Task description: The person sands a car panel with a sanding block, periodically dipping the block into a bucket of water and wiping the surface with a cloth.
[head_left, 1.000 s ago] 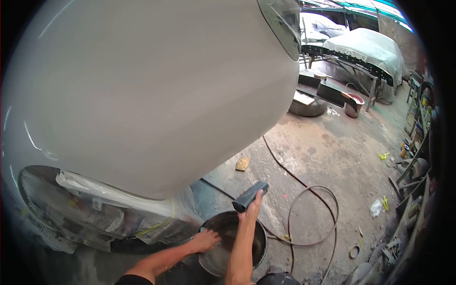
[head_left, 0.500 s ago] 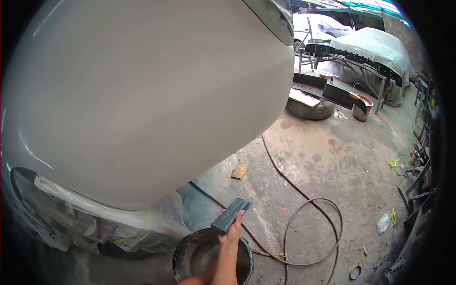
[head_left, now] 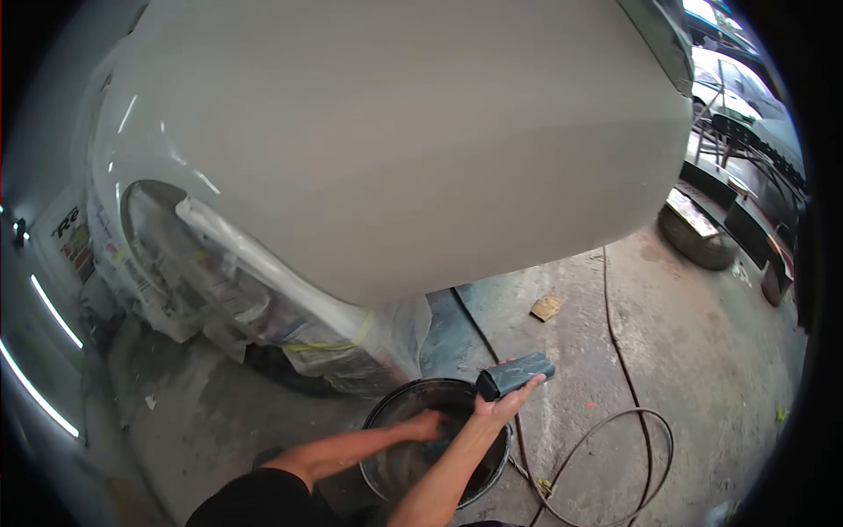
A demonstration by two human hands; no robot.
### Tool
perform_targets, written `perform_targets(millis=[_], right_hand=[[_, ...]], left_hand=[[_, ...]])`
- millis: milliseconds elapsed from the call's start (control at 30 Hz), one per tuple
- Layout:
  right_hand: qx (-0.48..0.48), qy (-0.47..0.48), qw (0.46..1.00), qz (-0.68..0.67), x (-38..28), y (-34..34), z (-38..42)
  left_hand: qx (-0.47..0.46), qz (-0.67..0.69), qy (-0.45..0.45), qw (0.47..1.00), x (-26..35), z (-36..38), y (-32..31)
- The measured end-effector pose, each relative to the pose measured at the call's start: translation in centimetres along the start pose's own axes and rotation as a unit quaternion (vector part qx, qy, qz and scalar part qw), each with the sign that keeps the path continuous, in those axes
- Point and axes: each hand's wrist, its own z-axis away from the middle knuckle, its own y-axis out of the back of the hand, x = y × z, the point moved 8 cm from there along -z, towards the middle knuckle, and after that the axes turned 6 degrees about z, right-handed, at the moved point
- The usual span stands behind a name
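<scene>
My right hand [head_left: 505, 404] grips a dark, rectangular sanding block [head_left: 520, 376] from below. The block's upper face is grey-blue and looks wet; it is held over the right rim of a black bucket [head_left: 376, 479]. Down inside this bucket is my left hand [head_left: 425, 426], its fingers curled. A dim greenish patch lies by those fingers, but I cannot make out what they hold. Above the bucket rises a smooth, pale grey car body panel [head_left: 421, 149], with neither hand touching it.
Plastic sheeting and tape [head_left: 263, 307] cover the wheel area at left. A hose [head_left: 672, 439] loops over the concrete floor on the right. A brown scrap [head_left: 546, 307] lies beyond the bucket. Farther right are a tire [head_left: 702, 241] and dark trim parts [head_left: 707, 183].
My left hand has come into view and reaches into the bucket. The block in my right hand is turned flatter and sits farther right. The view has swung left.
</scene>
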Motion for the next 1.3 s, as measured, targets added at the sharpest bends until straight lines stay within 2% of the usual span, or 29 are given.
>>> perform_targets(millis=[67, 167, 200, 233, 267, 333, 400, 500, 600, 700, 767, 833, 900, 933, 1067, 1133, 1300], right_hand=[[-0.005, 0.011, 1.0, -0.006, -0.7, -0.4, 0.5], [-0.016, 0.023, 0.999, 0.039, -1.4, -1.4, 1.2], [-0.004, 0.012, 0.999, 0.03, -1.3, -2.0, 1.8], [0.01, 0.002, 1.0, 0.021, -1.2, -2.7, 2.4], [0.025, -0.007, 1.0, 0.012, -1.1, -3.0, 2.8], [0.023, -0.006, 1.0, 0.014, -0.7, -2.9, 2.5], [0.029, -0.008, 0.999, 0.015, -0.3, -2.6, 2.4], [0.034, -0.002, 0.999, -0.004, -0.2, -2.1, 1.9], [0.05, 0.013, 0.999, -0.008, -0.3, -1.4, 1.1], [0.052, 0.027, 0.998, 0.003, -1.0, -1.2, 0.6], [0.053, 0.034, 0.998, 0.003, -1.5, -1.6, 1.0], [0.04, 0.016, 0.999, 0.018, -2.0, -2.3, 1.9], [0.016, 0.014, 1.0, 0.02, -1.7, -1.7, 1.5], [0.013, 0.015, 1.0, 0.021, -1.7, -1.8, 1.6], [0.014, 0.025, 0.999, 0.023, -1.9, -2.0, 1.9], [0.016, 0.027, 0.999, 0.026, -1.9, -2.0, 2.0], [0.01, 0.014, 1.0, 0.024, -1.5, -1.7, 1.3]], left_hand=[[0.053, -0.05, -0.025, 0.997, 3.8, 4.7, 5.7], [0.197, -0.114, -0.112, 0.967, 18.9, 10.7, 18.0], [0.235, -0.214, -0.201, 0.926, 23.4, 12.3, 21.4], [0.273, -0.241, -0.228, 0.903, 28.0, 14.2, 24.3], [0.321, -0.297, -0.257, 0.862, 30.9, 15.9, 27.1], [0.394, -0.453, -0.316, 0.734, 35.6, 18.3, 31.1], [0.446, -0.628, -0.325, 0.548, 38.4, 18.9, 33.2], [0.426, -0.665, -0.331, 0.517, 37.8, 15.8, 33.8], [0.308, -0.691, -0.391, 0.524, 37.4, 11.1, 31.6], [0.248, -0.701, -0.46, 0.486, 40.8, 4.2, 26.9], [0.224, -0.687, -0.495, 0.482, 43.9, -0.4, 24.3], [0.205, -0.687, -0.51, 0.476, 46.2, -3.5, 21.8], [0.188, -0.724, -0.497, 0.44, 45.3, -4.2, 20.9], [0.178, -0.742, -0.491, 0.421, 44.7, -4.1, 20.9], [0.069, -0.743, -0.447, 0.493, 34.6, 1.5, 23.9], [0.037, -0.759, -0.408, 0.506, 30.1, 6.0, 25.7], [-0.056, -0.801, -0.286, 0.523, 25.4, 16.2, 32.1]])
